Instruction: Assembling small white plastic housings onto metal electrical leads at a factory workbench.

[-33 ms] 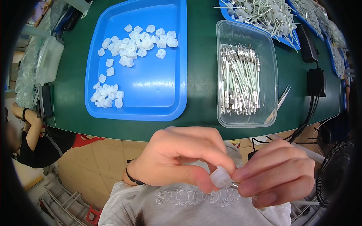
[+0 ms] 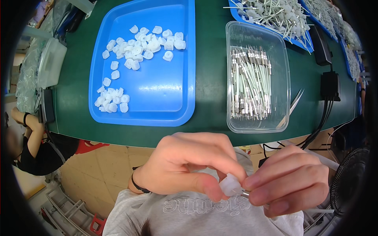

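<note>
the left hand (image 2: 189, 163) arches in from the left, palm side down, its thumb and index fingers (image 2: 211, 188) pinching a white cap (image 2: 230, 185), translucent plastic with a blocky rim. facing it, the right hand (image 2: 293, 179) curls inward, its fingers closed on a slim, shiny metal piece (image 2: 245, 193) whose far end is hidden; it meets the cap, though how deep cannot be told. both hands are above a grey shirt (image 2: 189, 216), in front of the smooth green counter (image 2: 210, 86). beyond lie a glossy blue tray (image 2: 157, 108) of similar caps (image 2: 138, 49) and a clear box (image 2: 256, 33) of metal-ended pale rods (image 2: 252, 84). hands, cap and containers match the earlier frame, with no clear shift.
</note>
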`<state>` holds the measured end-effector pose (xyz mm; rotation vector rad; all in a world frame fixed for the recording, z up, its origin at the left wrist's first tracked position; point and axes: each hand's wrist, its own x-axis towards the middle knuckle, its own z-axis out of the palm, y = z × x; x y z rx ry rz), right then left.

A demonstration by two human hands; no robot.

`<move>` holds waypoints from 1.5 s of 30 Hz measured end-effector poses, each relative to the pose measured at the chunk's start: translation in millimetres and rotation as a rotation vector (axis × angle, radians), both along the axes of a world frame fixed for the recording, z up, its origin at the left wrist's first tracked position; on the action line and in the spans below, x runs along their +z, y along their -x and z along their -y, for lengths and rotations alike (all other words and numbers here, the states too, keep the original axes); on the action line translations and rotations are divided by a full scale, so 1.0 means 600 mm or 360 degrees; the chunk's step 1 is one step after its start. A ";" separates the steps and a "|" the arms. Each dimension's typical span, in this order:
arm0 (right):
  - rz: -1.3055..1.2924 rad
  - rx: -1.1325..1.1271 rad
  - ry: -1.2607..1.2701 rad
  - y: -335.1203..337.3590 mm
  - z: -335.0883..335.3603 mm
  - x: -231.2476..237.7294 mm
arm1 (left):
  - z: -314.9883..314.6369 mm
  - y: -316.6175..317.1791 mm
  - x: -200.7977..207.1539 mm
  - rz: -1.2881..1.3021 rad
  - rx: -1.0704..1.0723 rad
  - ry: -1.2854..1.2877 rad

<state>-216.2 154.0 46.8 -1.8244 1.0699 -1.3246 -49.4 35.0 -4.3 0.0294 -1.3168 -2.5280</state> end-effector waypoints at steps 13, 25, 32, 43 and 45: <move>-0.0230 -0.0073 0.0057 -0.003 -0.007 0.005 | -0.008 0.009 0.003 -0.0022 0.0179 0.0169; -0.0372 -0.0332 0.0178 -0.013 -0.002 -0.011 | -0.009 0.008 0.009 0.0069 0.0271 0.0312; -0.0174 -0.0669 0.0401 -0.031 0.004 -0.045 | -0.012 0.014 0.003 -0.0004 0.0457 0.0422; -0.0137 -0.0490 0.0269 -0.023 0.002 -0.044 | -0.002 0.004 0.014 0.0195 0.0419 0.0550; -0.0125 -0.0438 0.0219 -0.021 0.004 -0.042 | -0.001 -0.001 0.020 0.0292 0.0429 0.0582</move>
